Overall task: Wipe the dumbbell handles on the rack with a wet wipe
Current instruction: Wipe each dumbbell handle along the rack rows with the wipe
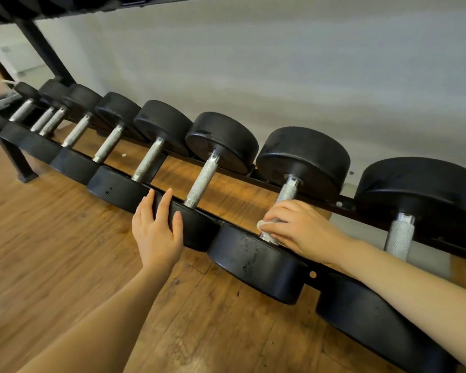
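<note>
STEP: wiping handle (288, 191), second dumbbell from right | RIGHT: my right hand (301, 230) curls round it, wet wipe (264, 224) seemingly underneath | LEFT: my left hand (156, 227) flat, fingers straight, bracing neighbouring head (197, 230) | NEXT: wipe toward far end.

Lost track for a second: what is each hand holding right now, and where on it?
The right hand grips a white wet wipe wrapped round the lower end of a dumbbell handle. The left hand holds nothing; it rests on a dumbbell's front head.

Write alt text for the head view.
A right hand wraps a white wet wipe around one dumbbell handle on a low rack, while the left hand rests open on the neighbouring dumbbell's front weight.
</note>
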Motion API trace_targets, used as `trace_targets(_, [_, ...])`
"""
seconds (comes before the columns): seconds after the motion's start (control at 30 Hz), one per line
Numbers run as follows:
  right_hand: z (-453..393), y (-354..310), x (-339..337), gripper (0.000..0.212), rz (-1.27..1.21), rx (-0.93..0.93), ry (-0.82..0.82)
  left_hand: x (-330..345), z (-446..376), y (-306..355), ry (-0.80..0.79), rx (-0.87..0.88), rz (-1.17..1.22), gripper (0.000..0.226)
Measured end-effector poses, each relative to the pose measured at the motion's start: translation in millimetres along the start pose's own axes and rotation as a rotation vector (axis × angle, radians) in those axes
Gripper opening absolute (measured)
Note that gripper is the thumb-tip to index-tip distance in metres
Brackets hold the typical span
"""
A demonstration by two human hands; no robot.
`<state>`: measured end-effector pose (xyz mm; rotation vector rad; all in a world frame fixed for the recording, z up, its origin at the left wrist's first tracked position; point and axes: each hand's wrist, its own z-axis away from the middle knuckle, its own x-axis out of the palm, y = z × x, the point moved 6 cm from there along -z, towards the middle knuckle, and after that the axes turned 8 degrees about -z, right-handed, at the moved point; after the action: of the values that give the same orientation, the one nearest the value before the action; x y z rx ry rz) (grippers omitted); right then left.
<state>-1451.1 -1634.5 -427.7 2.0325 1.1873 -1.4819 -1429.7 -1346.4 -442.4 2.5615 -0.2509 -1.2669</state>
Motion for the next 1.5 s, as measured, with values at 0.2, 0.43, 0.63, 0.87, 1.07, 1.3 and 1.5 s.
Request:
trace_targets(0.2, [-4.8,-4.0,-8.4,0.038,0.0,-0.032,-0.014,0.4,-0.7,0.6,0.019,0.009,0.003,0.053])
trace_targets(0.43, [6.1,-7.8,-3.0,0.054,-0.042,-0.036,0.023,-0.4,0.5,1.3,0.017,0.001,-0.017,0.053])
trace_targets(0.63, [7.0,-7.0,-0.4,0.052,-0.068,-0.005,-0.006,-1.2,0.2,2.3,0.022,0.009,-0.016,0.053])
trace_targets(0.87, [4.4,-2.2,6.5,0.039,-0.165,0.122,-0.096,-2.2,-0.1,3.1,0.035,0.009,-0.017,0.054])
trace_targets(1.07, [5.2,7.2,7.8,0.032,-0.207,0.162,-0.048,-1.6,0.0,2.5,0.048,0.014,-0.022,0.052])
trace_targets(1.3, [3.8,6.5,10.9,0.04,-0.269,0.167,-0.116,-1.3,-0.2,2.1,0.035,0.008,-0.024,0.052])
trace_targets(1.5, [7.2,4.3,11.9,0.042,-0.235,0.149,-0.115,-0.6,-0.6,1.6,0.042,0.014,-0.023,0.052])
